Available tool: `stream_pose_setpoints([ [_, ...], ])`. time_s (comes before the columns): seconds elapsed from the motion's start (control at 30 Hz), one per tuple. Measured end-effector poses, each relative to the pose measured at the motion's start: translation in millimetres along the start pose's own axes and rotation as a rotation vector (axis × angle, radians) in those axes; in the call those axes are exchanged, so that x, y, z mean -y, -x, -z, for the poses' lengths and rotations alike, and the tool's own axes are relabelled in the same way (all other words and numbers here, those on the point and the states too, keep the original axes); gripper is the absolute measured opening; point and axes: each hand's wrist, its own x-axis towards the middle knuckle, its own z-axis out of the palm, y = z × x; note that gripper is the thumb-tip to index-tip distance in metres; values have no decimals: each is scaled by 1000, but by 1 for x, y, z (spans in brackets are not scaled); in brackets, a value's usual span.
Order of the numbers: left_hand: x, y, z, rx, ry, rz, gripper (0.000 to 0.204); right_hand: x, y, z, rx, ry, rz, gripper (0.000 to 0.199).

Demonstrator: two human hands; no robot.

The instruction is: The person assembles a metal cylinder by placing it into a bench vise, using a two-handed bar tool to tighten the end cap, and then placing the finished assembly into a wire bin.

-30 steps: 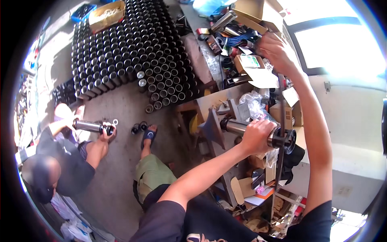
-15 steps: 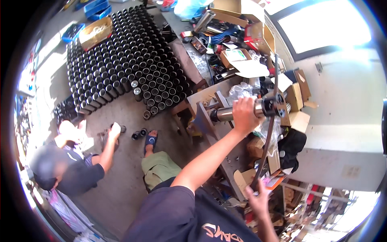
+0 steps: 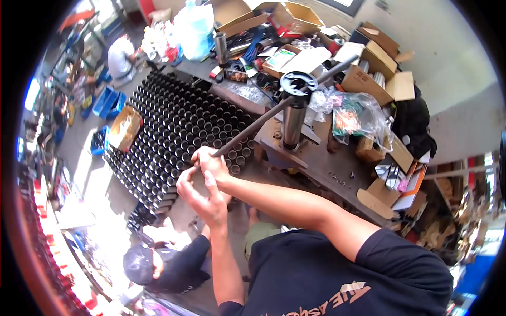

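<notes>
Both hands are now on the long dark handle bar (image 3: 253, 129); 0.5 s ago only one hand was up at the cylinder. Right hand (image 3: 211, 160) is clenched around the bar's near end. Left hand (image 3: 199, 196) sits just below at 7 o'clock, fingers half curled, touching the right hand; can't tell if it grips the bar. The bar runs up toward 1 o'clock through a round black head (image 3: 298, 82) atop an upright metal cylinder (image 3: 291, 124) on the cluttered workbench (image 3: 337, 168). Rows of black tubes (image 3: 184, 131) cover the floor at 10 o'clock. A seated person (image 3: 163, 263) is at 7 o'clock. Cardboard boxes (image 3: 369, 73) are at 1 o'clock.
</notes>
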Motion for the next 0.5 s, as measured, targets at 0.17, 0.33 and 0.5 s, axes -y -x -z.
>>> stream_pose_setpoints([
  [0.17, 41, -15, -35, 69, -365, -374, 62, 106, 78, 117, -247, 602, 488, 23],
  [0.33, -19, -29, -59, 124, -511, -77, 33, 260, 23, 315, -782, 1540, 1185, 65],
  [0.5, -128, -54, -119, 189, -791, -526, 28, 347, -23, 429, -347, 2103, 173, 42],
])
